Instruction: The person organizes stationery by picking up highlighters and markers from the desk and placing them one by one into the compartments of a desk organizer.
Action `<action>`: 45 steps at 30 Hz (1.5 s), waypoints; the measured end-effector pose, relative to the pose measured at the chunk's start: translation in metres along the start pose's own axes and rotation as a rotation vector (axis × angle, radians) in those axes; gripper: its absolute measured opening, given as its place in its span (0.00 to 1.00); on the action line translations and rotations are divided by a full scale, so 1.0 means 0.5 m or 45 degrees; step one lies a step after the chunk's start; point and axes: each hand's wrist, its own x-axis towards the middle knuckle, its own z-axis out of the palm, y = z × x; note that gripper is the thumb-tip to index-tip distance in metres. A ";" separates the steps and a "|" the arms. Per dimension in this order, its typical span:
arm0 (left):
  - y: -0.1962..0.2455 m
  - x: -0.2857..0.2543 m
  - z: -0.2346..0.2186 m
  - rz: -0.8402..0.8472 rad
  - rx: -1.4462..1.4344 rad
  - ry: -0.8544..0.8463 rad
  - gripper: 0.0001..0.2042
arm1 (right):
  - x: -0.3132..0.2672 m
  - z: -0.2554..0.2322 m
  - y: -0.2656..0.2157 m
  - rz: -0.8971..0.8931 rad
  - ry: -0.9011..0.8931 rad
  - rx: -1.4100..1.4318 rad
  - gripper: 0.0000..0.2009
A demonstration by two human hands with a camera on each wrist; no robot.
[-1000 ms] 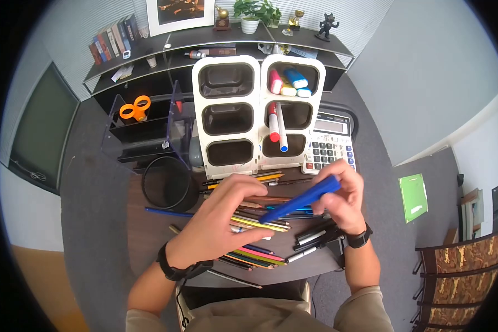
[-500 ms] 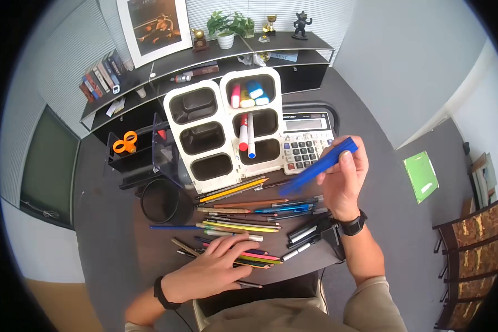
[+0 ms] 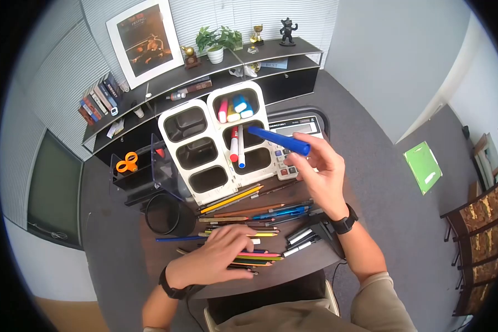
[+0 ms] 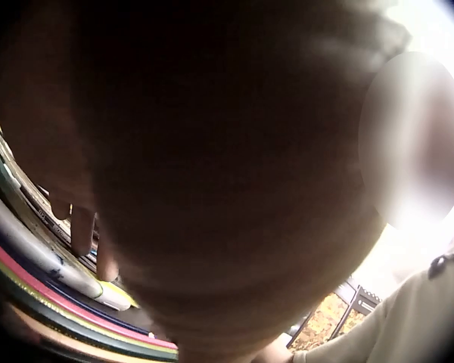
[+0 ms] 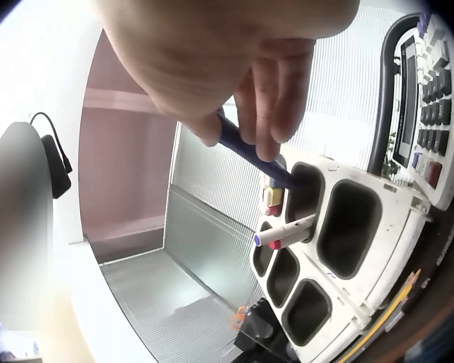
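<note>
My right hand (image 3: pixel 325 170) pinches a thick blue marker (image 3: pixel 280 139) between thumb and fingers, above the calculator. The marker's far end points into the middle right compartment of the white organizer (image 3: pixel 214 157); the right wrist view shows its tip at that opening. A red marker (image 3: pixel 234 145) and a white marker with a blue end (image 3: pixel 241 149) lean in the same compartment. My left hand (image 3: pixel 213 259) rests over the pencils on the desk, fingers loosely bent, and hides part of them. Coloured pencils (image 4: pixel 83 321) and a white pen (image 4: pixel 41 249) show below it in the left wrist view.
Highlighters (image 3: pixel 235 109) fill the top right compartment. A calculator (image 3: pixel 293 130) is right of the organizer. A black mesh cup (image 3: pixel 166 216) and a clear holder with orange scissors (image 3: pixel 127 162) stand left. Black-and-white markers (image 3: pixel 300 246) lie at the desk's right.
My right hand has carried the blue marker up and left to the organizer, turning it. The left hand has drawn back from near the marker and settled on the pencils. The head view has shifted.
</note>
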 end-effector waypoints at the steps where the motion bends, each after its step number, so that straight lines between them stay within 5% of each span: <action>1: -0.009 0.012 -0.005 -0.004 -0.035 0.054 0.20 | 0.004 0.004 -0.004 -0.056 0.028 -0.111 0.17; 5: -0.015 0.042 -0.006 -0.066 0.104 0.225 0.17 | 0.009 0.001 -0.004 -0.244 -0.062 -0.429 0.18; 20: -0.035 0.008 0.007 -0.158 0.024 0.310 0.12 | -0.007 0.023 0.009 0.177 -0.339 0.140 0.27; 31: -0.047 0.006 0.020 -0.023 0.148 0.351 0.09 | -0.016 0.013 0.014 0.288 -0.428 0.051 0.12; 45: -0.052 0.005 0.020 -0.008 0.216 0.357 0.08 | -0.029 0.025 -0.017 0.401 -1.096 -0.079 0.05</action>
